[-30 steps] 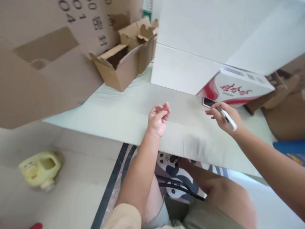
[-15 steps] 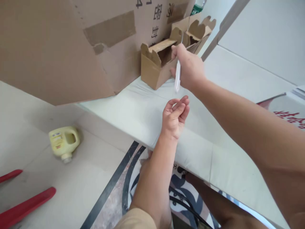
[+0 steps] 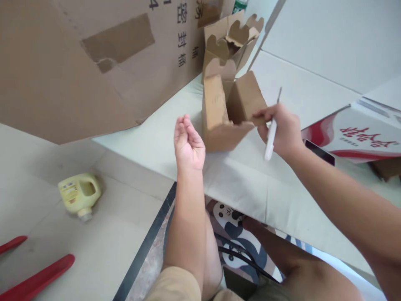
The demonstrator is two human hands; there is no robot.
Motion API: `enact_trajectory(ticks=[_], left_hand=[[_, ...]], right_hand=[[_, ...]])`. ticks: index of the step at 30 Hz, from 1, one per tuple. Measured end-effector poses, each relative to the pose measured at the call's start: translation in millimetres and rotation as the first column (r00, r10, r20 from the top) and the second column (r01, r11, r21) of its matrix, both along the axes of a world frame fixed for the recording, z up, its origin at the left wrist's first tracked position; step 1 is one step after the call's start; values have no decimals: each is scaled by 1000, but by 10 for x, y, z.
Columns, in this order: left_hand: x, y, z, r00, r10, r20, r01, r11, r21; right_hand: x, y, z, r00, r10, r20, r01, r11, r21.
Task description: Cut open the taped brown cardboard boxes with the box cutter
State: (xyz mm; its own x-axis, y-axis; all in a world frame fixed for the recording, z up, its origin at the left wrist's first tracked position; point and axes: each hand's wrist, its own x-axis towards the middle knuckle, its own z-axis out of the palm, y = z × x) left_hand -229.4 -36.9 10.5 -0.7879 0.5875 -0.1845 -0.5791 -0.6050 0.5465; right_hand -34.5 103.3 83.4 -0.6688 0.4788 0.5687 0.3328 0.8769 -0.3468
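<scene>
Right hand [image 3: 280,129]: grips white utility knife [image 3: 270,140]; seemingly pinches carton [image 3: 222,138] edge, centre.
Left hand [image 3: 189,144]: empty, loosely cupped.
Blade [image 3: 280,95]: best angled away.

Left of the left hand [image 3: 189,146], I see a big printed carton [image 3: 78,96] looming over the worktop [image 3: 150,152]. Lower on that side, a yellow jug [image 3: 73,196] lies on the floor [image 3: 115,213], two red pieces [image 3: 40,278] near it. A panda-patterned mat [image 3: 232,221] spreads below both hands. Just beyond the right hand [image 3: 283,129], a dark-screened phone [image 3: 321,154] rests by a red-lettered white box [image 3: 360,131]; farther off stands a green-labelled bottle [image 3: 239,6].
</scene>
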Motion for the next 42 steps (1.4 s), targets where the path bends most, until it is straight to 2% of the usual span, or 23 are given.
enact_trajectory(ticks=[3,5,8,10,12,15,17,19,23,26,31,33,35,36,38,40,42], left_hand=[[69,37,18,992,-32,125,33,999,-2],[192,100,49,993,-75,91,78,997,-29],[437,245,56,984,-79,-158,53,985,-162],[602,359,23,925,-92,-368,0,970,-241],[750,472,-29,853,-119,-509,-40,956,-290],[930,606,-94,811,-180,-557,-55,924,-379],[1024,666,-108,792,-184,-582,-71,919,-388],[1103,710,-102,751,-147,-644,-106,935,-337],[1245,780,-74,690,-155,-707,-173,913,-369],[1358,813,-50,628,-128,-767,-229,912,-340],[1551,810,120,583,-66,-809,-221,946,-236],[1626,787,235,485,-80,-871,-195,961,-197],[1698,761,337,315,-165,-935,-118,970,-211],[1731,751,372,223,-239,-945,-63,964,-258],[1782,741,405,63,-408,-911,31,913,-407],[1807,746,402,-10,-512,-859,49,858,-512],[1802,756,394,11,-540,-841,50,841,-539]], right_hand=[[776,-254,-53,993,-12,-117,14,1000,23],[1275,-451,-76,981,-94,-169,96,995,1],[1873,-730,-91,945,-193,-264,201,980,5],[2128,-860,-112,897,-214,-388,235,972,6],[2272,-937,-162,845,-179,-505,215,977,13],[2339,-1002,-299,776,-138,-615,187,982,15],[2335,-1047,-416,716,-228,-660,249,966,-63],[2331,-1098,-536,669,-300,-679,287,948,-136],[2391,-1198,-758,677,-364,-639,245,931,-271],[2455,-1254,-871,675,-452,-584,269,887,-376],[2469,-1302,-892,670,-471,-575,296,879,-375],[2451,-1314,-858,678,-431,-595,246,896,-370],[2433,-1324,-819,695,-360,-622,168,923,-346],[2426,-1328,-803,704,-324,-632,131,934,-333],[2414,-1332,-785,717,-255,-649,71,953,-296],[2399,-1333,-791,716,-219,-662,39,960,-276],[2379,-1329,-815,710,-208,-673,25,962,-271]])
